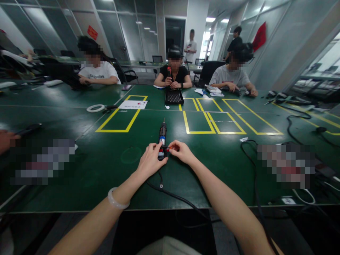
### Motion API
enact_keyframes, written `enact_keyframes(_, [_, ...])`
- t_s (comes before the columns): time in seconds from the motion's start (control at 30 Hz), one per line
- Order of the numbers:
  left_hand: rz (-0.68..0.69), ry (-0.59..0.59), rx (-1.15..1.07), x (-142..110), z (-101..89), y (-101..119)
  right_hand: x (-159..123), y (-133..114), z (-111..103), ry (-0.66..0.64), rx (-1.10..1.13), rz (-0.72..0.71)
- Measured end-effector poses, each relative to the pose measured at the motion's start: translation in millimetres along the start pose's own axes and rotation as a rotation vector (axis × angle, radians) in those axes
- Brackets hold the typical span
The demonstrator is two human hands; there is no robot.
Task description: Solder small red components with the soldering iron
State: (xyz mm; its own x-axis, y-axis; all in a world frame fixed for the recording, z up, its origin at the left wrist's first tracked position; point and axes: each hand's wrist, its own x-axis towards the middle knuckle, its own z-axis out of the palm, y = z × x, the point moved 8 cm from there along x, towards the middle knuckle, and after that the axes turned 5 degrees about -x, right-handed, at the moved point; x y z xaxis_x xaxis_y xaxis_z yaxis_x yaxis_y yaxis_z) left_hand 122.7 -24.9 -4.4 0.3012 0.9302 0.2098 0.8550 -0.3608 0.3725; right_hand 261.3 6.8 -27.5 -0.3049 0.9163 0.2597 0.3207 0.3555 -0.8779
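Note:
A corded electric screwdriver [162, 134] lies on the green table in front of me, its thin bit pointing away. My left hand [152, 156] is closed round its rear part from the left, with the thumb near the back end. From the other side, my right hand [182, 151] pinches a small orange-red piece [170, 148] against the tool's side. What that piece is, and how it meets the tool, is too small and partly covered to tell. A black cord [175, 195] runs from the tool's rear over the table's near edge.
Yellow tape rectangles [111, 131] mark the table [106, 191]. Farther back are a black tray [174, 97], a white sheet [132, 104] and a white cable coil [95, 108]. Cables [255, 170] lie at the right. Several people sit across the table; another person's hand [7, 140] shows at left.

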Motion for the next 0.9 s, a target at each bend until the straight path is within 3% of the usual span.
enact_keyframes(0.3, [0.028,0.021,0.033,-1.2,-1.1,1.3,-2.1,-12.3,5.3,0.017,-0.310,-0.144])
enact_keyframes(0.9, [-0.004,0.013,0.116,1.8,-1.7,9.8,-8.6,-29.6,9.2,-0.002,-0.444,-0.206])
